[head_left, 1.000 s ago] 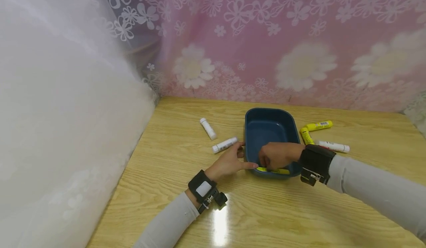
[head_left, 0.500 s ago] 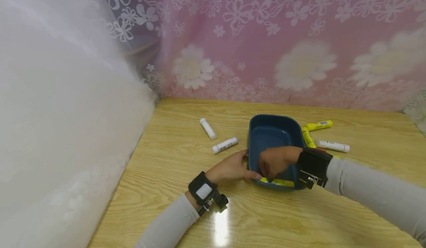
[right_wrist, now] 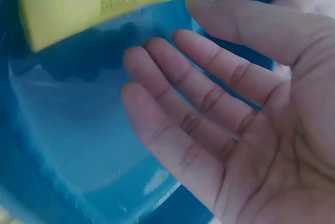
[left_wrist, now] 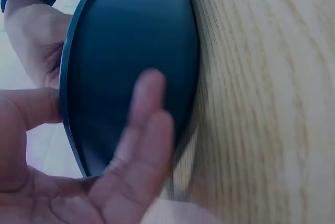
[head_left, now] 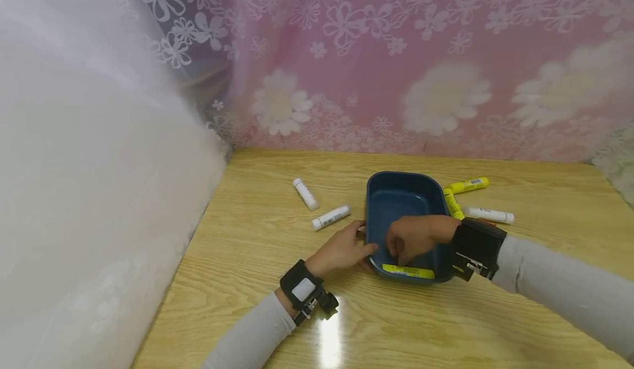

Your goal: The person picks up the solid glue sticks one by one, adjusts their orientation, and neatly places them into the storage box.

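A dark blue plastic bin (head_left: 396,201) stands on the table, with a yellow glue stick (head_left: 408,271) lying inside along its near wall. My right hand (head_left: 413,237) reaches down into the bin, fingers loosely bent with nothing between them. In the right wrist view, its thumb tip is right at one end of the glue stick (right_wrist: 112,1). My left hand (head_left: 342,251) is at the bin's near left corner, thumb over the rim. The left wrist view shows its fingers (left_wrist: 146,140) straight and blurred along the bin's outer wall (left_wrist: 131,41).
Two white glue sticks (head_left: 331,218) lie left of the bin. To its right are two yellow glue sticks (head_left: 468,185) and a white one (head_left: 490,215), with something red partly hidden by my right wrist strap. A floral curtain (head_left: 371,83) hangs behind the wooden table (head_left: 277,193).
The bin has slid toward me. My left thumb has come away from the end of the yellow glue stick inside, and my right fingertips have lifted off it. The head view has shifted slightly.
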